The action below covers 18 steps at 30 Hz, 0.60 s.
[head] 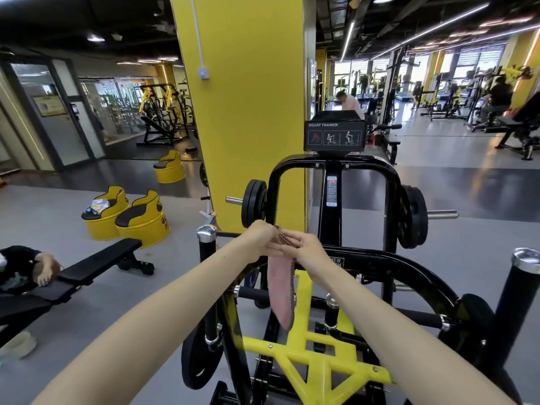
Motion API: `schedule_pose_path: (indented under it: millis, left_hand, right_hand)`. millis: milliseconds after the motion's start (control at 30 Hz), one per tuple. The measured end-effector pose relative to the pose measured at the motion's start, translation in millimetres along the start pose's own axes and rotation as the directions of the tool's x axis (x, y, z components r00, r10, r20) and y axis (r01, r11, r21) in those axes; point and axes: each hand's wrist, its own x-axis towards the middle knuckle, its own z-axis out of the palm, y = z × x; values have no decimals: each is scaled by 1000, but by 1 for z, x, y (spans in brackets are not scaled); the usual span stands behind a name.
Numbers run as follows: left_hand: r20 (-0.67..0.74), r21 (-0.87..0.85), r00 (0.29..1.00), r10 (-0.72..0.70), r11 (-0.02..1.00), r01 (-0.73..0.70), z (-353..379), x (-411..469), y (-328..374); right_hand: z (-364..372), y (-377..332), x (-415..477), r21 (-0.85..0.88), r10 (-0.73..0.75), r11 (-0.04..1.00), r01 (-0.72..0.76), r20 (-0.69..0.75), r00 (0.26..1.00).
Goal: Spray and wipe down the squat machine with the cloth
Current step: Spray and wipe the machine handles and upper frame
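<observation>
left grip (pixel 264 239) and right grip (pixel 307 249) clutch the pink cloth (pixel 280 287) over the squat machine (pixel 330 217); yellow drum seat (pixel 100 226) holds clutter.

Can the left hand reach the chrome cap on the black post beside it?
Probably yes: the chrome cap stands close beside the left hand with no visible obstacle, though that hand holds the cloth.

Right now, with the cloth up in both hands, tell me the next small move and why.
Probably gather the cloth into the right hand and lower it onto the black curved bar just beneath. The left hand and the right both pinch its top, and it hangs loose in front of the frame, so wiping cannot start yet.
</observation>
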Motion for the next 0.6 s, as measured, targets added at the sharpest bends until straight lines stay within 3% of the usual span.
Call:
schedule_pose_path:
  millis: [67, 100, 167, 200, 267, 333, 433, 600]
  left_hand:
    - [32, 173, 991, 129, 976, -132, -6, 1, -4]
    - [80, 348, 965, 252, 900, -263, -10, 3, -5]
    - [263, 680, 880, 396, 571, -460, -18, 7, -9]
    - [342, 738, 847, 407, 441, -510, -20, 9, -11]
    - [409, 769, 814, 412, 325, -550, -19, 9, -12]
    - [410, 762, 796, 445, 313, -567, -18, 9, -10]
    - [406, 666, 765, 499, 412, -622, -21, 7, -7]
    - [534, 475, 735, 418, 571, -670, -21, -14, 13]
  right_hand:
    - [-3, -3, 0, 25, 4, 1000, -3, -35, 999]
    - [-4, -4, 0, 21, 1, 1000, 0, -54, 999]
    - [-5, -7, 1, -4, -15, 1000, 15, -51, 999]
    - [-4, -8, 1, 0, -20, 1000, 20, -41, 999]
    - [-2, -8, 0, 37, -27, 999, 29, -35, 999]
    - [-3, -7, 0, 8, -38, 999, 39, -109, 993]
    - [-17, -6, 0, -63, -46, 997, 37, -162, 986]
    - [-34, 6, -9, -81, 99, 993, -88, 152, 983]
